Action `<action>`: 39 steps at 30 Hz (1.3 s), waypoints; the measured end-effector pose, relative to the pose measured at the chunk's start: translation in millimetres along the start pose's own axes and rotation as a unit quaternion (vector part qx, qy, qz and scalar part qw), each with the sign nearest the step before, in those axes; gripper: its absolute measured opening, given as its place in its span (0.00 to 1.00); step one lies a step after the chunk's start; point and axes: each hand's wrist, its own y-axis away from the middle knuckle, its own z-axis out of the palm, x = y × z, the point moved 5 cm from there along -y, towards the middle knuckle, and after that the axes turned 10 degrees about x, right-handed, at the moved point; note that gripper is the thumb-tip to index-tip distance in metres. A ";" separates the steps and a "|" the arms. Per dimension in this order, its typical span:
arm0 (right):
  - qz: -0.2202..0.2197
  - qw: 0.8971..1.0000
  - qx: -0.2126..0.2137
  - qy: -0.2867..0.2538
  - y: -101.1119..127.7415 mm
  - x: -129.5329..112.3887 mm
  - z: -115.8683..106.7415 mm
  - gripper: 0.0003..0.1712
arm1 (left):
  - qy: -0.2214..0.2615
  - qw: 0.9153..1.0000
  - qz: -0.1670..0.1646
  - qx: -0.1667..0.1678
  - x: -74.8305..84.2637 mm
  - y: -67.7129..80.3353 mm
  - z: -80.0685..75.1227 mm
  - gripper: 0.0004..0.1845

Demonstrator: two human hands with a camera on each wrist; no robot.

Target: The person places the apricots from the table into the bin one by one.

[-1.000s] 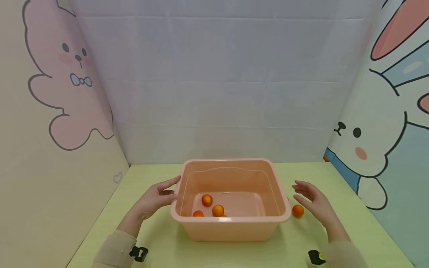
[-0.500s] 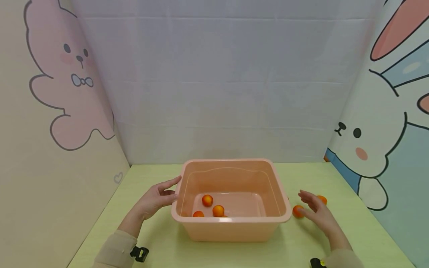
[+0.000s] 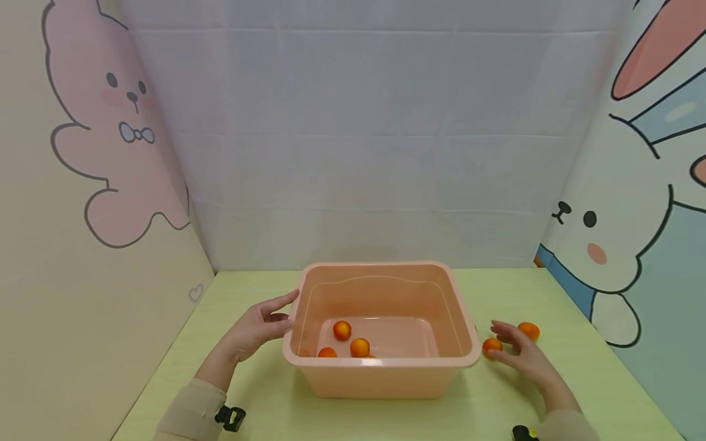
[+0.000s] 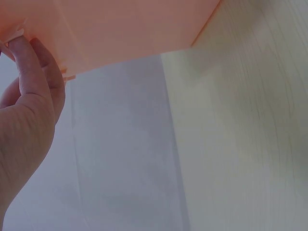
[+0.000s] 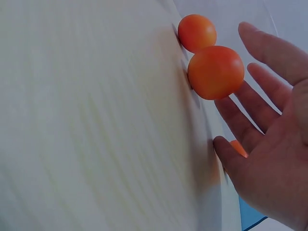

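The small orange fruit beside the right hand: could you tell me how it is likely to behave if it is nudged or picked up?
The orange fruit looks round and smooth, so on the flat table it would probably roll if nudged. It is small next to the open right hand, so likely light and easy to cup. Its glossy skin may be slightly slippery.

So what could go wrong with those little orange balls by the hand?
The right hand is open, fingers spread beside the nearest orange ball on the table. The ball looks round and smooth, so a bump might send it rolling away. Another ball lies close behind and could get knocked too. The left hand only touches the tub rim, so the tub could slide if bumped.
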 end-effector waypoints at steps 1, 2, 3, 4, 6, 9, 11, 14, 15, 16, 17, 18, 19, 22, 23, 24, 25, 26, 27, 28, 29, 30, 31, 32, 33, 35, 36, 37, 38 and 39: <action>0.002 1.000 -0.001 0.001 -0.3 0.8 0.4 0.41 | -0.001 1.000 0.000 0.000 0.1 0.1 0.0 0.37; 0.002 1.000 -0.002 0.002 -0.4 1.5 0.7 0.41 | -0.001 1.000 0.000 0.001 0.1 0.1 -0.1 0.37; 0.002 1.000 -0.002 0.003 -0.5 1.9 0.8 0.41 | -0.001 1.000 -0.001 0.001 0.1 0.1 -0.1 0.37; 0.001 1.000 -0.003 0.005 -0.6 2.5 0.9 0.40 | -0.002 1.000 -0.001 0.002 0.1 0.1 -0.1 0.37; 0.003 1.000 -0.007 0.010 -0.5 3.5 0.7 0.39 | -0.003 1.000 -0.002 0.003 0.0 0.0 -0.2 0.37; 0.009 1.000 -0.011 0.025 0.1 4.8 -0.6 0.37 | -0.001 1.000 -0.002 0.003 0.0 -0.1 0.1 0.37; 0.017 0.999 -0.016 0.031 0.5 6.0 -1.2 0.37 | 0.000 1.000 -0.002 0.002 0.2 0.0 0.3 0.37; 0.023 0.999 -0.018 0.038 0.8 6.8 -2.0 0.36 | 0.003 1.000 0.001 0.000 0.6 0.0 0.6 0.37; 0.021 0.999 -0.020 0.038 0.8 6.8 -2.0 0.36 | 0.006 1.000 0.002 -0.001 0.9 0.0 0.7 0.37; 0.018 0.999 -0.020 0.040 0.8 6.8 -2.1 0.35 | 0.009 1.000 0.003 -0.003 1.0 0.0 0.8 0.37; 0.016 0.999 -0.018 0.042 0.6 6.9 -2.2 0.34 | 0.011 1.000 0.003 -0.005 1.1 0.0 0.9 0.37; 0.013 0.999 -0.016 0.043 0.5 7.0 -2.3 0.33 | 0.013 1.000 0.004 -0.006 1.0 0.0 0.9 0.37; 0.013 0.999 -0.015 0.044 0.5 7.3 -2.2 0.33 | 0.016 1.000 0.005 -0.007 1.0 -0.1 1.0 0.37; 0.012 0.999 -0.012 0.046 -0.2 8.3 -2.1 0.31 | 0.019 1.000 0.005 -0.010 0.7 -0.2 1.0 0.37; 0.013 0.999 -0.011 0.048 -0.3 8.6 -2.3 0.30 | 0.019 1.000 0.005 -0.009 0.7 -0.2 0.9 0.37; 0.013 0.998 -0.012 0.053 -0.4 8.7 -2.5 0.30 | 0.018 1.000 0.005 -0.008 0.8 -0.2 0.8 0.37; 0.015 0.998 -0.010 0.058 -0.4 9.2 -2.9 0.30 | 0.018 1.000 0.005 -0.008 0.9 -0.2 0.9 0.37; 0.016 0.998 -0.007 0.064 -0.3 9.2 -3.5 0.30 | 0.017 1.000 0.004 -0.007 0.9 -0.2 1.0 0.37; 0.018 0.997 -0.003 0.069 -0.1 9.4 -4.4 0.30 | 0.017 1.000 0.004 -0.007 0.9 -0.2 1.2 0.37; 0.019 0.997 0.000 0.073 0.2 9.1 -5.3 0.30 | 0.017 1.000 0.003 -0.007 0.9 -0.2 1.3 0.37; 0.018 0.997 0.002 0.077 0.8 8.3 -6.3 0.30 | 0.017 1.000 0.002 -0.007 0.8 -0.3 1.5 0.37; 0.019 0.996 0.007 0.081 1.1 7.6 -7.5 0.30 | 0.017 1.000 0.002 -0.008 0.8 -0.3 1.6 0.37; 0.017 0.997 0.010 0.080 1.9 6.1 -8.7 0.30 | 0.017 1.000 0.001 -0.008 0.7 -0.4 1.8 0.37; 0.011 0.997 0.016 0.080 2.5 4.1 -10.0 0.30 | 0.019 1.000 0.000 -0.009 0.6 -0.5 1.9 0.37; 0.007 0.997 0.020 0.080 3.0 1.9 -11.3 0.30 | 0.019 1.000 0.000 -0.009 0.5 -0.5 1.8 0.37; -0.012 0.997 0.026 0.076 4.2 -5.1 -14.1 0.30 | 0.018 1.000 0.000 -0.009 0.5 -0.4 1.4 0.37; -0.019 0.997 0.030 0.074 4.5 -8.7 -15.5 0.29 | 0.017 1.000 0.001 -0.009 0.7 -0.3 1.2 0.37; -0.028 0.997 0.033 0.069 5.2 -13.3 -17.0 0.29 | 0.016 1.000 0.001 -0.008 0.9 -0.3 1.0 0.37; -0.032 0.997 0.036 0.067 5.1 -17.5 -18.7 0.29 | 0.015 1.000 0.002 -0.007 1.2 -0.3 0.8 0.37; -0.035 0.997 0.035 0.060 4.9 -22.0 -20.2 0.29 | 0.014 1.000 0.003 -0.007 1.6 -0.3 0.6 0.37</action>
